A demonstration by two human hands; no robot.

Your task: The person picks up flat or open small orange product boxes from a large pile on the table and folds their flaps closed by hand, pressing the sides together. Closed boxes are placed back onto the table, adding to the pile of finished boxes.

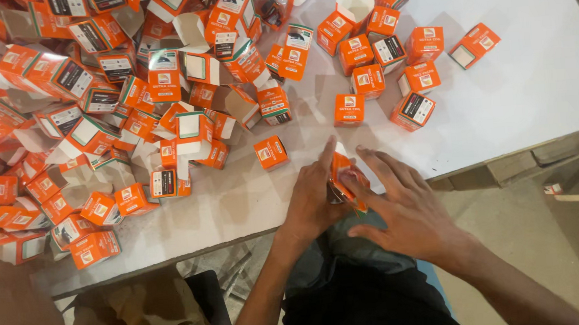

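Orange carton (pixel 342 179) pinched between left hand (pixel 313 205) and right hand (pixel 405 212), both grips closed on it, at table (pixel 535 77) edge.

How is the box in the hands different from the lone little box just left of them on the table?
The held box is pinched between the left hand and right hand; the lone box lies untouched on the table. The held box stands tilted; the lone box sits flat. Both are small and orange.

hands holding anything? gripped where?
Yes. Both hands hold one small orange carton at the table edge. The left hand grips its left side, thumb up along it; the right hand has fingers on its right side and top flap.
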